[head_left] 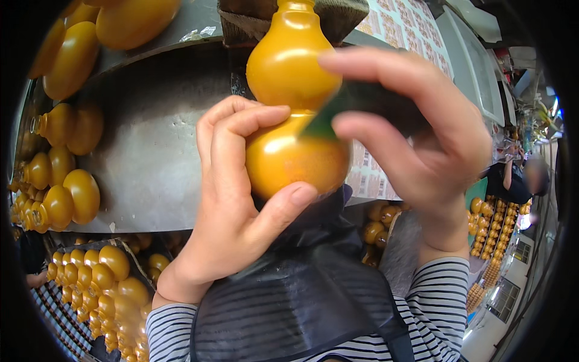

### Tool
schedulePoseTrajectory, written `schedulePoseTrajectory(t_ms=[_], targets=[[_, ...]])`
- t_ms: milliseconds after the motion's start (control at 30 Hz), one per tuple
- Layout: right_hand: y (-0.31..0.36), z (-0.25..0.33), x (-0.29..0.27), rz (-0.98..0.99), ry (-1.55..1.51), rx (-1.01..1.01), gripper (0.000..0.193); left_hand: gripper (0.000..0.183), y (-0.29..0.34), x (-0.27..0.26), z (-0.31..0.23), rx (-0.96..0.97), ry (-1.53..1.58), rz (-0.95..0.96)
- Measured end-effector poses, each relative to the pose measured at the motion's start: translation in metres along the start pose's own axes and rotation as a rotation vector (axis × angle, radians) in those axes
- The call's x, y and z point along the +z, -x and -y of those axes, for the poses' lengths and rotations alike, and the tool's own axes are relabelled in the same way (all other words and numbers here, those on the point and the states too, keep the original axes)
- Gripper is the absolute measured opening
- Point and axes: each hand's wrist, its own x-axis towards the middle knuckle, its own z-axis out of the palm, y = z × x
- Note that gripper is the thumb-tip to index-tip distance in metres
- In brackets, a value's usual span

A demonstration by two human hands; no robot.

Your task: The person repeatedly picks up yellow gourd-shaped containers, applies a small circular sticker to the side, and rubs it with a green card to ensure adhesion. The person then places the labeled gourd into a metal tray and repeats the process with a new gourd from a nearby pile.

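Two hands fill the middle of the frame, both closed on things. Nearest, at the lower edge, striped sleeves (440,301) and a dark mesh cloth (301,301) lie below the wrists. The left hand (232,217) grips a glossy amber gourd (289,120) around its lower bulb, fingers curled over the left side and the thumb pressed under its bottom right. The gourd stands upright at upper centre, neck toward the top edge. The right hand (416,139) pinches a dark green pad (356,111) between thumb and fingers, and the pad's corner touches the gourd at its waist on the right side.

Behind the hands, a grey metal table (151,151) spreads across the left half, with more gourds (66,193) lying along its left rim and upper left corner. Below it, at lower left, a tray (102,289) holds many packed together. Far right, rows of gourds (491,235) stand beside another person (512,181).
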Motion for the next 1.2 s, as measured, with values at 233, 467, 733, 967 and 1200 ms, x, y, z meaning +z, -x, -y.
schedulePoseTrajectory(t_ms=[233, 467, 733, 967, 1200], targets=[[-0.006, -0.006, 0.018, -0.066, 0.098, -0.12, 0.038, 0.067, 0.001, 0.003, -0.001, -0.047, 0.09, 0.001], [0.05, 0.036, 0.01, -0.055, 0.348, -0.08, 0.029, 0.043, -0.002, -0.006, 0.005, 0.069, 0.155, 0.096], [0.076, 0.063, 0.048, -0.235, 0.159, -0.142, 0.027, 0.053, 0.0, -0.007, 0.01, 0.061, 0.265, 0.088], [0.081, 0.048, 0.071, -0.211, 0.288, -0.236, 0.024, 0.053, -0.005, -0.004, 0.008, 0.073, 0.238, 0.091], [0.061, 0.04, 0.019, -0.165, -0.399, 0.26, 0.03, 0.035, -0.003, -0.001, 0.004, 0.078, 0.124, -0.044]])
